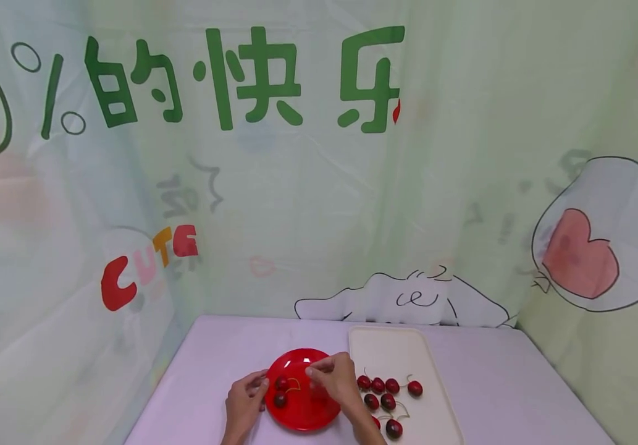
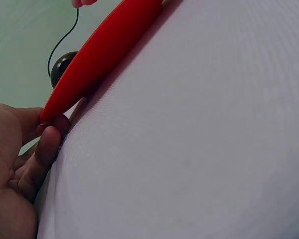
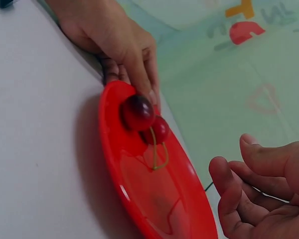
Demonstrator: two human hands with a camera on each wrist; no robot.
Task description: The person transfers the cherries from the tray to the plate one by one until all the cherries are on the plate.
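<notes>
on the lilac-white tabletop [image 1: 224, 346], near its front edge, we see a red plate [image 1: 303, 413] with two dark cherries [image 1: 281, 391] lying at its left side, their stems curling toward the middle. the left hand [image 1: 245, 402] sits at the plate's left rim; from the left wrist view the thumb and fingers [image 2: 46, 147] curl against the rim's edge and seem to pinch it, with the plate tilted up off the cloth on that side. the right wrist view shows the left fingertips touching the plate just beside the nearer cherry [image 3: 137, 112].

the right hand [image 1: 334, 378] hovers over the plate's upper right part. its fingers [image 3: 228, 191] are loosely bent and spread, and the palm shows nothing in it; in the head view the fingertips look drawn together, but we cannot tell if they hold anything.

just right of the plate lies a cream tray [image 1: 407, 346] with about eight more cherries [image 1: 388, 402] clustered in its near half. behind the table hangs a pale green printed cloth [image 1: 463, 154].
</notes>
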